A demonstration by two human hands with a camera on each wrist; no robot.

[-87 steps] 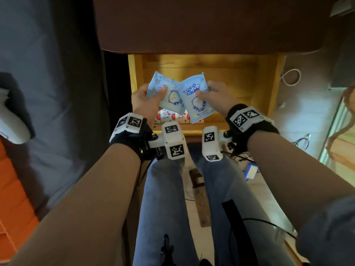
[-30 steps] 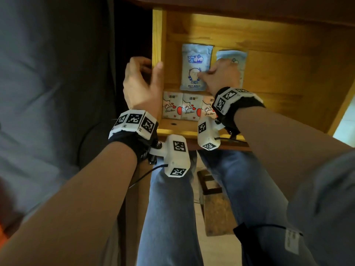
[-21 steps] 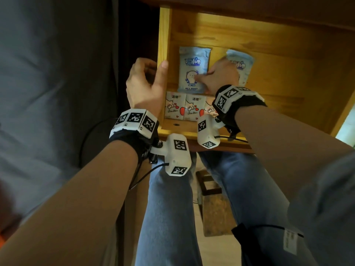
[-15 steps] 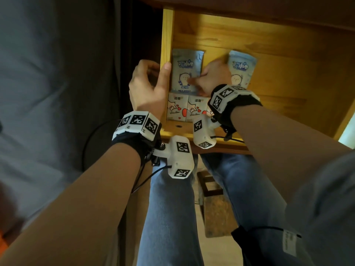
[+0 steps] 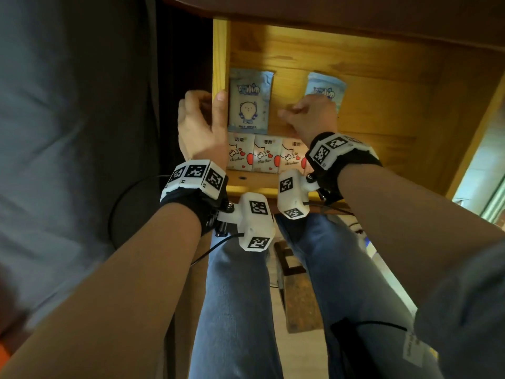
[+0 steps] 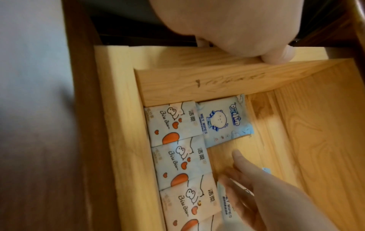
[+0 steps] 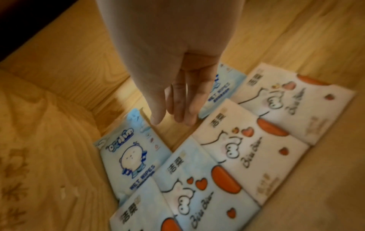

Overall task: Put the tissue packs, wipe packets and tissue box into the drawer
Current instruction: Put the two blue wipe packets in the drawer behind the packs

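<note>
The left packet is no longer under the right hand and lies flat against the left wall of the drawer. The right packet lies apart, partly behind that hand. A row of tissue packs lines the front wall. The right hand hangs relaxed and empty; the left hand grips the left wall's rim

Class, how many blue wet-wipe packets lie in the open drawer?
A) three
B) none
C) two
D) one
C: the left wipe packet and the right wipe packet both lie flat on the floor of the drawer, beyond the row of tissue packs.
</note>
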